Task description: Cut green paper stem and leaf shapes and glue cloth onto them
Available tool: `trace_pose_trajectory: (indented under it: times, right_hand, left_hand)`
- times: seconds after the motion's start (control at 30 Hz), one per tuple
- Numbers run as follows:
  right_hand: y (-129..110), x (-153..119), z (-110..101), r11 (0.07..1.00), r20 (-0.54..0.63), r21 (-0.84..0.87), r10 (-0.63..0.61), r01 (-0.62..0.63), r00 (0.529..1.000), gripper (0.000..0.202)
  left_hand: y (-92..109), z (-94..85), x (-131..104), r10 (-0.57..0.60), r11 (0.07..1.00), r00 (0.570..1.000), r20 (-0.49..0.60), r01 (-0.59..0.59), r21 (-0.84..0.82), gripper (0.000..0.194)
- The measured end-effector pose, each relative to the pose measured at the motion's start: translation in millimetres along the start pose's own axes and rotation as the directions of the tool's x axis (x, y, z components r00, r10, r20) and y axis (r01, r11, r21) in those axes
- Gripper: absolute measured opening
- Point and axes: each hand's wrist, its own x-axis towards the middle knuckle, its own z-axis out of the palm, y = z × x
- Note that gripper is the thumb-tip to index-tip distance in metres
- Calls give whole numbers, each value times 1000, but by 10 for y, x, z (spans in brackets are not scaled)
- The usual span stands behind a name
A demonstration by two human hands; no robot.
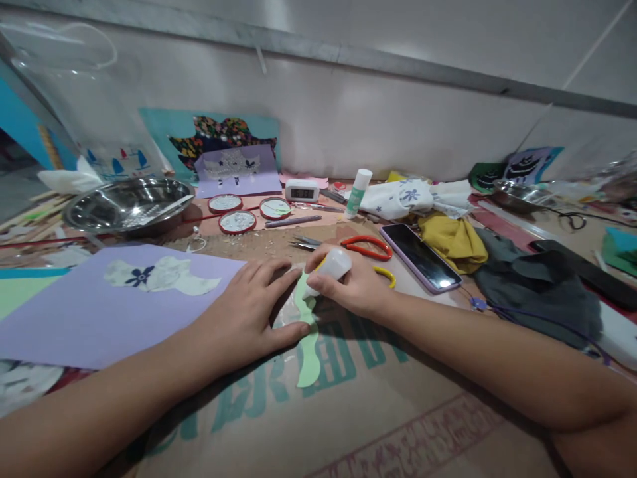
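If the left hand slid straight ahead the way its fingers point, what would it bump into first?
Probably the right hand, which holds a small white glue bottle. The left hand lies flat on the pale green paper strip, fingers aimed right at it, almost touching already.

Pale green paper strip (307, 345) lies on brown cardboard (348, 425) printed with teal lettering. At nine o'clock, lilac paper sheet (99, 318) bears a white cutout with navy flower. Red-handled scissors (365, 247) at twelve; mustard-yellow cloth (455, 242) at two.

Dim indoor light, wide-angle view

Soft shadows lie under the forearms; glare streaks the grey metal wall (348, 99); edges bow outward; the far clutter looks soft.
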Motion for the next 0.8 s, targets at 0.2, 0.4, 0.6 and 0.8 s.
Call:
trace_pose_trajectory:
  times: [0.2, 0.4, 0.6, 0.8]
  right_hand:
    - [-13, -16, 0, 999, -20, -42, 5, -6, 1000, 34]
    - [-26, -5, 2, 997, -66, -64, -39, 35, 997, 38]
    - [-25, -4, 14, 995, -73, -93, -44, 37, 996, 46]
    - [-1, -11, 17, 993, -82, -118, -20, 11, 996, 51]
  left_hand:
    - [-12, 21, -17, -16, 1000, 1000, -25, 16, -6, 66]
    - [-8, 23, -19, -15, 1000, 999, -36, 15, 3, 65]
    - [-7, 21, -17, -18, 1000, 1000, -21, 18, -1, 67]
    - [-13, 34, -16, -27, 1000, 999, -36, 27, -9, 65]
